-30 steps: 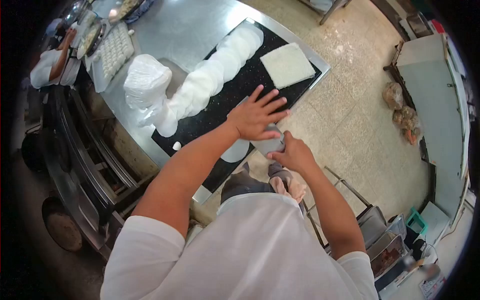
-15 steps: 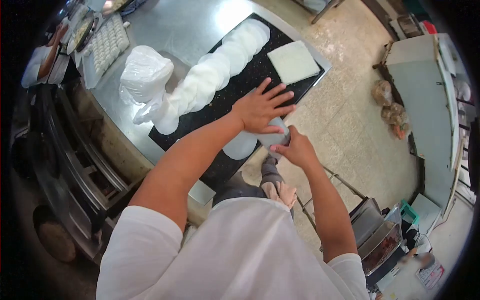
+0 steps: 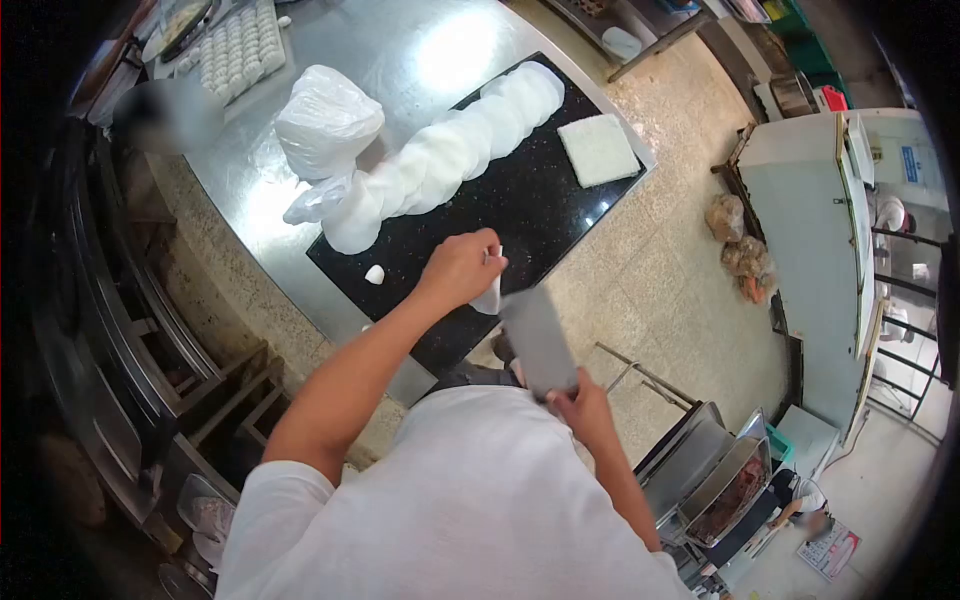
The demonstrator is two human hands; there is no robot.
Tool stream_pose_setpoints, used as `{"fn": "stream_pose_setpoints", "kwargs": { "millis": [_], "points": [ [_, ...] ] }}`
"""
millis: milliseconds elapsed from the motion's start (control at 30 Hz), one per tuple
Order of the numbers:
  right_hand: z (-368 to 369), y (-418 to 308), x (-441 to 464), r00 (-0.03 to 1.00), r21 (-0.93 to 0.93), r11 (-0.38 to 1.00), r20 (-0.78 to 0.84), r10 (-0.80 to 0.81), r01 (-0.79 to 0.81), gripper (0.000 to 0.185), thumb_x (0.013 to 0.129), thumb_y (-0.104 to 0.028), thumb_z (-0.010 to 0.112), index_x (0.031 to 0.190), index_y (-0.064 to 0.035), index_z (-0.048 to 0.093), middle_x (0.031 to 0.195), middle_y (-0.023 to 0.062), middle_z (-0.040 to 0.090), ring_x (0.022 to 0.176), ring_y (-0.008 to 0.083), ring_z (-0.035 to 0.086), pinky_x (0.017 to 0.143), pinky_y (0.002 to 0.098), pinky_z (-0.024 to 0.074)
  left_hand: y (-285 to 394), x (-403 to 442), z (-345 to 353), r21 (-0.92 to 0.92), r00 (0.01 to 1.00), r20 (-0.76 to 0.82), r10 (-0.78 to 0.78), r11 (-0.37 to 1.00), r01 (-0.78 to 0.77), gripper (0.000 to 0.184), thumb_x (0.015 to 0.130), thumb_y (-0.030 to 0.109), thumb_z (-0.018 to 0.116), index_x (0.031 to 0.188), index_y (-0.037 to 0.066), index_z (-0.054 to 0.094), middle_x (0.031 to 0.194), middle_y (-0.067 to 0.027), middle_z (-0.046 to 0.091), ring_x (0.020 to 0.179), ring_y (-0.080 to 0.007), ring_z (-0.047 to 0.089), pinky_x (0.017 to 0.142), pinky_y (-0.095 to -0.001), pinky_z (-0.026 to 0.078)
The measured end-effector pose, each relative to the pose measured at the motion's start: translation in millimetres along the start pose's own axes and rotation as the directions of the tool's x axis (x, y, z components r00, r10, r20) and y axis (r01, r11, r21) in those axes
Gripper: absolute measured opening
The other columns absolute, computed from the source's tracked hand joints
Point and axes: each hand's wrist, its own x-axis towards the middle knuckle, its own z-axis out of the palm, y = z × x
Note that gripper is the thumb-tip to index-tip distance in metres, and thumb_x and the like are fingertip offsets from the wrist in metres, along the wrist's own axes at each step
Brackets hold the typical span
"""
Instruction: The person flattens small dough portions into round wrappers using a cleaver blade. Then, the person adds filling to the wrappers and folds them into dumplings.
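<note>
My left hand (image 3: 464,268) pinches a thin, round dough wrapper (image 3: 487,298) that hangs by the front edge of a black board (image 3: 530,220). My right hand (image 3: 588,408) grips a broad-bladed cleaver (image 3: 540,342), its blade held beside the wrapper and off the board. A small lump of dough (image 3: 375,274) lies left of my left hand. Across the board runs a long row of overlapping dough wrappers (image 3: 435,165). At the row's near left end sits a white plastic bag (image 3: 330,120), its contents hidden. A folded white cloth (image 3: 598,150) rests at the board's far right.
The board lies on a steel table (image 3: 400,60). Several rows of small dough pieces fill a tray (image 3: 245,50) at the far left, near a blurred person. On the right stand a white cabinet (image 3: 795,190), bags (image 3: 740,255) and a metal pan (image 3: 730,490).
My left hand has left the cleaver blade and now lifts the wrapper. My right hand has drawn the cleaver back toward me. The small dough lump has come into view.
</note>
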Motion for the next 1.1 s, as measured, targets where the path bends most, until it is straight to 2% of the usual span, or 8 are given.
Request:
{"fn": "stream_pose_setpoints", "kwargs": {
  "millis": [200,433,667,767,833,967,1033,1100],
  "points": [
    [-48,-55,121,0.957,-0.117,0.971,-0.177,-0.229,0.211,0.034,0.089,-0.020,0.072,0.107,0.0015,0.052,0.083,0.0282,0.069,0.082,0.0485,0.068,0.070,0.0531,0.0526,-9,-18,12,-0.246,0.969,-0.239,-0.062,0.969,0.001,0.021,0.089,0.012,0.071,0.107,0.001,0.067,0.085,-0.0140,0.071,0.075,-0.0212,0.069,0.071,-0.0335,0.054],
    [-1,-60,140,0.847,-0.117,0.854,0.249,-0.469,0.507,0.046,0.086,-0.024,0.074,0.116,0.0032,0.052,0.090,0.0313,0.068,0.091,0.0501,0.067,0.082,0.0564,0.0516,-9,-53,-2,-0.611,0.980,-0.131,-0.152,0.790,0.041,0.023,0.093,0.006,0.069,0.116,0.005,0.066,0.098,0.0002,0.065,0.087,-0.0082,0.062,0.072,-0.0262,0.051],
    [-89,-18,156,0.842,0.007,0.905,0.365,-0.398,0.425,0.035,0.086,-0.022,0.076,0.108,0.0019,0.061,0.094,0.0268,0.072,0.091,0.0428,0.071,0.079,0.0476,0.0558,-26,-78,-90,-0.769,0.711,-0.536,-0.455,0.610,-0.189,0.029,0.097,0.011,0.061,0.126,0.008,0.062,0.095,0.0020,0.060,0.083,-0.0086,0.060,0.073,-0.0263,0.052],
    [-132,-11,160,0.880,0.080,0.919,0.270,-0.392,0.385,0.030,0.088,-0.019,0.075,0.105,0.0024,0.062,0.094,0.0241,0.073,0.088,0.0365,0.074,0.075,0.0416,0.0566,-99,-92,-88,-0.743,0.450,-0.602,-0.660,0.669,-0.014,0.031,0.097,0.016,0.064,0.126,0.005,0.062,0.099,-0.0018,0.063,0.085,-0.0136,0.063,0.075,-0.0300,0.054],
    [-157,-12,166,0.874,0.082,0.895,0.189,-0.447,0.439,0.027,0.090,-0.017,0.073,0.105,0.0025,0.062,0.093,0.0225,0.074,0.086,0.0324,0.075,0.074,0.0390,0.0568,-104,-98,-79,-0.268,0.301,-0.843,-0.445,0.834,0.483,0.034,0.096,0.023,0.068,0.122,0.003,0.063,0.107,-0.0083,0.066,0.092,-0.0219,0.066,0.081,-0.0350,0.054],
    [-175,-8,180,0.866,0.576,0.669,-0.151,-0.477,0.469,0.022,0.098,-0.020,0.067,0.105,-0.0005,0.060,0.076,0.0070,0.064,0.063,0.0132,0.061,0.056,0.0287,0.0490,-67,-102,-23,-0.096,0.575,-0.754,-0.318,0.919,0.383,0.031,0.093,0.025,0.071,0.115,0.003,0.067,0.113,-0.0148,0.066,0.100,-0.0305,0.065,0.087,-0.0417,0.052],
    [-164,-35,197,0.847,0.687,0.530,-0.253,-0.468,0.498,0.024,0.100,-0.024,0.065,0.105,-0.0027,0.057,0.073,0.0035,0.056,0.056,0.0101,0.053,0.051,0.0258,0.0437,-58,-102,-17,0.315,0.733,-0.679,-0.039,0.887,0.339,0.025,0.094,0.021,0.067,0.111,0.002,0.066,0.110,-0.0175,0.064,0.097,-0.0368,0.063,0.083,-0.0454,0.052],
    [-146,-39,230,0.940,0.788,0.522,-0.208,-0.272,0.325,0.024,0.101,-0.027,0.062,0.105,-0.0051,0.054,0.072,0.0037,0.055,0.055,0.0114,0.054,0.050,0.0276,0.0448,-62,-92,-15,0.240,0.682,-0.729,-0.052,0.914,0.327,0.023,0.095,0.021,0.066,0.107,0.002,0.066,0.105,-0.0194,0.063,0.093,-0.0398,0.062,0.080,-0.0476,0.051]
  ]
}}
